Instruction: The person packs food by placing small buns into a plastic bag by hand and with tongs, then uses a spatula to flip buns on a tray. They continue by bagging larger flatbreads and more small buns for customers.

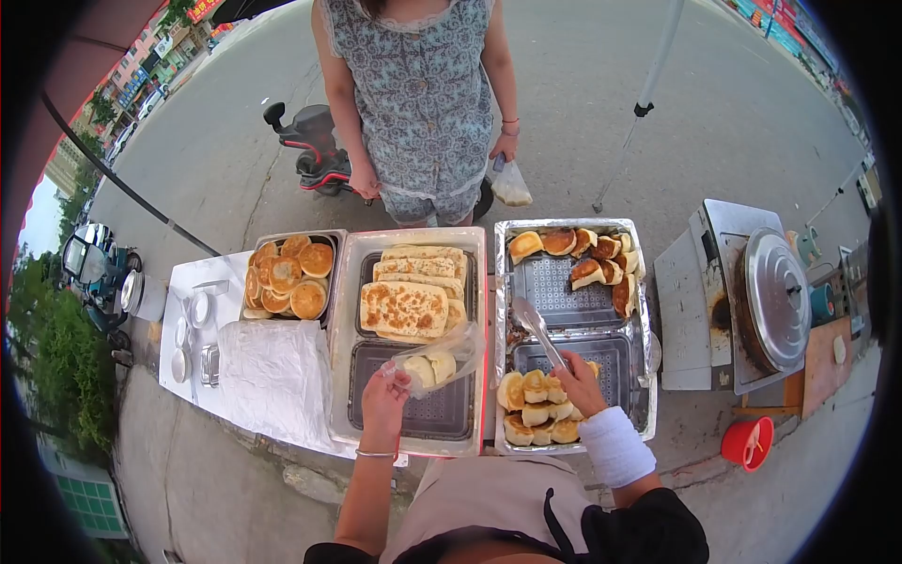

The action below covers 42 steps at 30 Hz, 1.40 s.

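My left hand [385, 404] pinches the edge of a clear plastic bag [462, 346] with a few pale buns [432, 367] inside. It hovers over the lower, dark part of the middle tray [371, 390]. In my right hand [581, 385] are metal tongs [536, 324], pointing up and left across the foil-edged right tray [645, 329]. Below the tongs lie rows of browned pan-fried buns [537, 414]. More browned buns [611, 263] line the far and right sides of that tray. Folded flatbreads [406, 308] fill the upper middle tray.
Round browned cakes [287, 273] sit in a tray at the left, beside a white cloth [272, 376]. Across the stall stands a person [413, 103] holding a bag [511, 183], near a scooter [315, 141]. At right are a lidded pan [778, 296] and a red bucket [747, 442].
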Motion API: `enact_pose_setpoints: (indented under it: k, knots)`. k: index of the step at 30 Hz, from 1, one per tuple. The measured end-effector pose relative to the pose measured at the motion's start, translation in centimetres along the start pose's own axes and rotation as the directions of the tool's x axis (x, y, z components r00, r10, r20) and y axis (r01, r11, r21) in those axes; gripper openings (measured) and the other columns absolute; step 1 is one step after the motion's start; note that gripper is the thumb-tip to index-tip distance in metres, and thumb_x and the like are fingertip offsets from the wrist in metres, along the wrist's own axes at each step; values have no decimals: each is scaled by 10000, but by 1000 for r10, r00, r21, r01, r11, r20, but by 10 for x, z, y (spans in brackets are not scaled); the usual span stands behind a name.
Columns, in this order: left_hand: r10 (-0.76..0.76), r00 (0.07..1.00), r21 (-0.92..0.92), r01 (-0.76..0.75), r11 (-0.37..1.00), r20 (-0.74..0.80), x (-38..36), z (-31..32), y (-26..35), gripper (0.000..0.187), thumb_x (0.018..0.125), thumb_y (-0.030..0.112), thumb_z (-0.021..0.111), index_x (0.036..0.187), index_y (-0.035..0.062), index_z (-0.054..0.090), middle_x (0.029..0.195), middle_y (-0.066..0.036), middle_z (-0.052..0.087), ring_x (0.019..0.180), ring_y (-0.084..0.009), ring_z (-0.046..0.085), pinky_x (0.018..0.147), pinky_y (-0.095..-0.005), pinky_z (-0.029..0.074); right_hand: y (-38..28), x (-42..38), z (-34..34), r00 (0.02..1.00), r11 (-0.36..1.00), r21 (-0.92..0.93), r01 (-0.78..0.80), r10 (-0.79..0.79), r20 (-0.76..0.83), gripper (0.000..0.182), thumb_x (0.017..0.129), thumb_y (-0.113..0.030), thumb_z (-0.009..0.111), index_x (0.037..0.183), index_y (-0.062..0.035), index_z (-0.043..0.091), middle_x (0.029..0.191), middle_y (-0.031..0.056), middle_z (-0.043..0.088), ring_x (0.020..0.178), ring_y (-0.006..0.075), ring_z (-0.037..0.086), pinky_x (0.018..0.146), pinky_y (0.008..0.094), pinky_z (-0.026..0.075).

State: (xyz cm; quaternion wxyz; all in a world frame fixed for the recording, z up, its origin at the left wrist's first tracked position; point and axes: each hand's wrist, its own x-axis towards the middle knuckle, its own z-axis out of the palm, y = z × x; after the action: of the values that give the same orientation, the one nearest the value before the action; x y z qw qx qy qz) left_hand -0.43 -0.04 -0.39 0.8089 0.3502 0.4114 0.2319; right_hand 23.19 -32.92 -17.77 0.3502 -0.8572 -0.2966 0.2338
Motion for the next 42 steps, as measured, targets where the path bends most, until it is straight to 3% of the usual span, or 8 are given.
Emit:
enact_pose_setpoints:
  k: [3, 5, 14, 32, 34, 38, 40, 42]
  knots:
    - [6, 1000, -12, -6, 1000, 2, 2, -3, -2, 379, 921, 167, 552, 1275, 35, 517, 969, -60, 624, 954, -200, 604, 889, -375, 467, -95, -11, -52, 980, 849, 489, -199, 174, 96, 423, 970, -229, 514, 1376, -123, 466, 1272, 150, 502, 1163, 287, 490, 958, 461, 390]
    - [2, 1000, -20, -2, 1000, 3, 2, -3, -2, 368, 924, 165, 552, 1267, 37, 523, 968, -58, 624, 953, -199, 603, 891, -376, 467, -112, -12, -58, 984, 862, 492, -125, 171, -51, 373, 954, -198, 570, 1262, 6, 521, 978, 76, 644, 911, 141, 602, 836, 293, 469]
    - [1, 1000, -39, -1, 999, 0, -5, -6, -3, 395, 913, 171, 549, 1283, 37, 515, 978, -46, 620, 958, -201, 598, 900, -383, 450, -98, -9, -47, 979, 807, 560, -185, 201, 34, 378, 954, -198, 570, 1268, 6, 517, 992, 86, 643, 916, 149, 611, 825, 297, 470]
    - [-9, 999, -41, 7, 999, -48, -11, -15, -11, 314, 923, 179, 568, 1214, 64, 567, 966, -33, 626, 948, -183, 601, 894, -368, 458, -117, -4, -52, 980, 885, 425, -191, 200, 24, 411, 847, -249, 745, 1103, 25, 574, 895, 98, 643, 810, 171, 607, 741, 315, 486]
    - [-17, 999, -28, 16, 999, -39, -11, -15, -11, 296, 923, 171, 563, 1201, 70, 571, 969, -30, 625, 953, -178, 598, 898, -362, 455, -120, 18, -35, 984, 914, 405, 11, 62, -166, 286, 833, -226, 768, 964, -36, 599, 720, -32, 554, 682, 70, 525, 612, 253, 444]
    - [-34, 998, -27, 32, 999, -58, -20, -13, -18, 337, 927, 146, 548, 1251, 53, 542, 982, -38, 624, 949, -167, 598, 901, -343, 454, -175, 57, -19, 982, 926, 365, 96, -28, -187, 416, 779, -282, 819, 963, 12, 592, 744, 26, 590, 701, 109, 563, 640, 276, 474]
    - [-30, 999, -35, 29, 999, -43, -16, -13, -21, 346, 936, 130, 528, 1272, 47, 530, 987, -46, 625, 939, -163, 601, 901, -333, 457, -201, 78, -16, 999, 976, 219, -5, -4, 40, 365, 829, -233, 761, 1016, 20, 576, 809, 97, 646, 732, 185, 618, 677, 330, 498]
    - [-35, 998, -17, 34, 999, -52, -15, -13, -22, 344, 936, 131, 524, 1269, 44, 525, 983, -48, 626, 938, -162, 602, 896, -330, 459, -186, 100, 32, 971, 975, 76, 211, -200, -133, 309, 827, -196, 756, 971, 8, 575, 767, 93, 645, 665, 181, 616, 615, 334, 499]
